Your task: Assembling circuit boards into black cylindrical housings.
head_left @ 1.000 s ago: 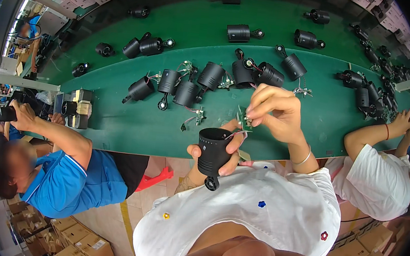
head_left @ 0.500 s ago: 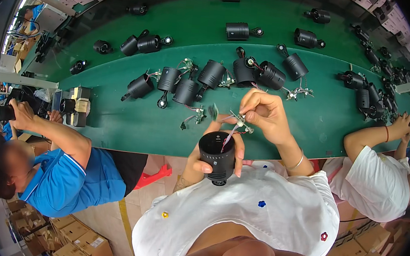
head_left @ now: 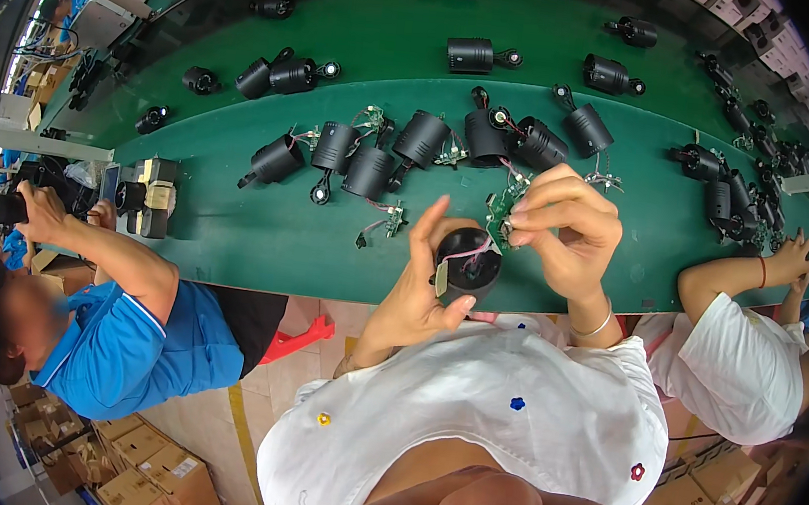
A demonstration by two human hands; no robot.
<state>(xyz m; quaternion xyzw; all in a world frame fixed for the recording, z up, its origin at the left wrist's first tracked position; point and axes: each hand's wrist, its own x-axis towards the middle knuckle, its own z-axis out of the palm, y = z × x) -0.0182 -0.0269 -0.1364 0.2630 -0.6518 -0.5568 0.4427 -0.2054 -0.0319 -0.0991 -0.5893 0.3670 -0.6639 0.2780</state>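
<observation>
My left hand (head_left: pixel 418 276) is wrapped round a black cylindrical housing (head_left: pixel 471 281), whose open mouth tilts up toward the head view. Pinkish wires run in the mouth, and a small pale tab shows at its left rim. Just above and to the right, my right hand (head_left: pixel 569 232) pinches a green circuit board (head_left: pixel 501 206) between thumb and fingertips. The board is outside the housing, close to its rim. My fingers hide part of the board.
Across the green bench (head_left: pixel 306 252) lie more black housings (head_left: pixel 370 172), several with circuit boards (head_left: pixel 392 222) on wires. A person in blue (head_left: pixel 148 344) works at the left, beside a small device (head_left: pixel 156 197). Another person in white (head_left: pixel 738 362) is at the right, near piled housings (head_left: pixel 726 198).
The housing has turned so its mouth faces up more, and it has moved slightly up and right. My right hand has shifted right and down with the board.
</observation>
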